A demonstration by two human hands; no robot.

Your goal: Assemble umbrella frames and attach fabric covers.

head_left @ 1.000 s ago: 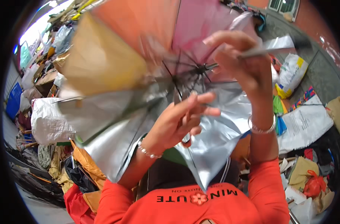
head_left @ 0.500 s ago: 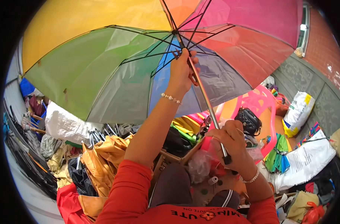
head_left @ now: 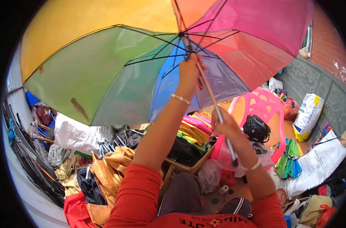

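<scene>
An opened rainbow umbrella (head_left: 142, 72) spreads before me, its underside, black ribs and metal shaft facing me. High on the shaft, just under the ribs, my left hand (head_left: 189, 72) is closed round it. A dark reddish handle-like piece sticks out below that hand; I cannot make out its kind. Lower down, the fingers of my right hand (head_left: 229, 123) wrap the shaft (head_left: 209, 89). Past them the shaft's dark lower end (head_left: 234, 161) hangs beside my right forearm.
A cardboard box (head_left: 173, 165) of folded fabric stands before my knees. Orange cloth (head_left: 114, 163) and a white sack (head_left: 76, 131) lie left. To the right are a pink plastic chair (head_left: 281, 125), a black bag (head_left: 256, 128), a folded multicoloured umbrella (head_left: 290, 157) and white sacks.
My right hand has moved up the shaft from near its lower end. My left hand stays near the ribs, and the umbrella has shifted and tilted slightly.
</scene>
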